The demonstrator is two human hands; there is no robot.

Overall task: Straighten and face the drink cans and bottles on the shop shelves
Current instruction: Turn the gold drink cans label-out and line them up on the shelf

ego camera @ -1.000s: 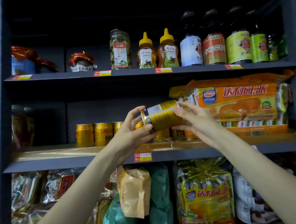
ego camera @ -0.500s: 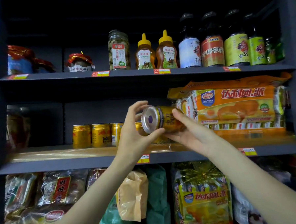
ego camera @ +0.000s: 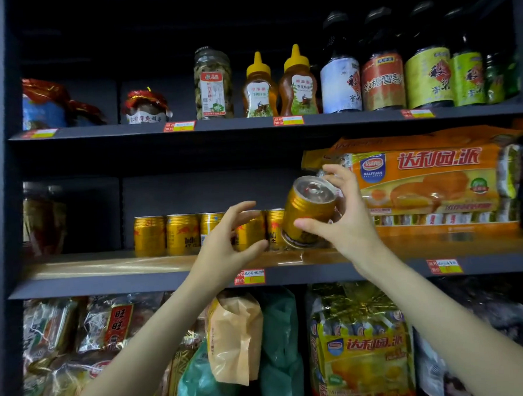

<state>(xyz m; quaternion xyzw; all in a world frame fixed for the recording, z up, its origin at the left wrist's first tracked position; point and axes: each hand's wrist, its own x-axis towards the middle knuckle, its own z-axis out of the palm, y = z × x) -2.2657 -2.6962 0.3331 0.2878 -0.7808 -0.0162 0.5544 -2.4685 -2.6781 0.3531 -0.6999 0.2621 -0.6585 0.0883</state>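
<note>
Can [ego camera: 308,215] tilted in right-hand [ego camera: 343,220] grip

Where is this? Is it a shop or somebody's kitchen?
Most likely a small shop. The dark shelves carry price tags on their front edges, a row of matching gold cans stands lined up, and the same snack packs are stacked as stock.

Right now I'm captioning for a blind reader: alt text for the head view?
The right hand holds a tilted gold can above the middle shelf, beside a row of gold cans. The left hand hovers open nearby.
</note>
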